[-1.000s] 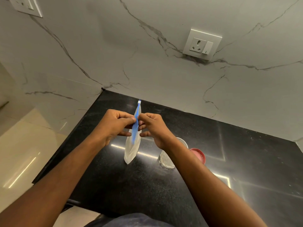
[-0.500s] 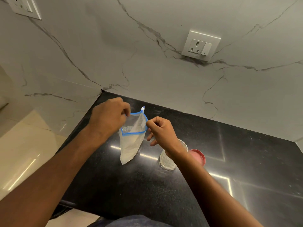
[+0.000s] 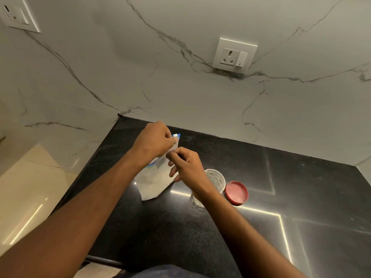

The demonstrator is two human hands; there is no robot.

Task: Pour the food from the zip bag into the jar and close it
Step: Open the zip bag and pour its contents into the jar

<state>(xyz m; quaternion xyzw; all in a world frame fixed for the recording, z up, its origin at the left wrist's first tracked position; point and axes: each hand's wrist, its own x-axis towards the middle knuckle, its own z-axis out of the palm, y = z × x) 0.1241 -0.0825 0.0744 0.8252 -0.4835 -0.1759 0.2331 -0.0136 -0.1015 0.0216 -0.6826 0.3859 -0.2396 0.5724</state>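
Two hands point(image 3: 154, 143) point(image 3: 185, 164) pinch one zip bag point(image 3: 153, 183).

I can't read any words from here. The zip bag point(image 3: 154, 183) has some print near its blue top, but a hand covers it and it's too blurry
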